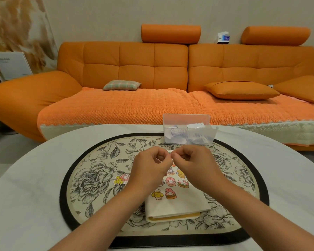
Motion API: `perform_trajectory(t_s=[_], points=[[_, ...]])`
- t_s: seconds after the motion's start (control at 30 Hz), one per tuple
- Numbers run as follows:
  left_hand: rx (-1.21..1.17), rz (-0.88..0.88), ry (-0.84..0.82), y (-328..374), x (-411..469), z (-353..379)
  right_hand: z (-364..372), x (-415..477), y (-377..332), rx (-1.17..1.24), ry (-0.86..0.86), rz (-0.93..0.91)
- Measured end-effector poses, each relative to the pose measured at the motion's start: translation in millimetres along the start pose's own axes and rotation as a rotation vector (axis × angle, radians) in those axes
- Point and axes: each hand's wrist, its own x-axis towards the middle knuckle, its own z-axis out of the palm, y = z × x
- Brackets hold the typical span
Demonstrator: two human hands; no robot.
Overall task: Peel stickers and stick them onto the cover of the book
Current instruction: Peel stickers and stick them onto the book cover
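Stickers [171,193] already dot the far half of the cream cover of the book [181,203], which lies closed on the flowered mat [98,160] towards its near edge, at the middle of the round white table [34,178]. Above the book's far end, the left hand [150,167] and the right hand [192,163] are raised with fingers curled, their fingertips meeting on one small sticker [171,154] pinched between them; it is too small to tell whether its backing is off, though this looks like the peeling step. The book sits directly below and slightly nearer than the hands, so the coming move is likely a short drop down and back towards the body, with neither hand clearly closer. Its thick yellow-lined edge faces the person and runs across, skewed a little with the right end farther away; the long axis seems to run from near to far, but both wrists hide the side edges. Bare cover remains in the near half. Loose stickers [121,179] lie on the mat just left of the book, and a clear box [187,124] of paper scraps stands at the mat's far edge.
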Motion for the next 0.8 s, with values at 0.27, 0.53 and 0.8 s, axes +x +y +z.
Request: perform_trajectory(t_s=[0.27, 0.53, 0.8], points=[[-0.047, 0.030, -0.079, -1, 5, -4, -6, 1, -8, 0.324, -0.095, 0.179], [-0.128, 0.048, -0.185, 0, 12, -11, -9, 4, -9, 0.471, -0.107, 0.247], [-0.201, -0.017, -0.201, 2, 12, -17, -6, 6, -16, 0.333, -0.008, 0.186]])
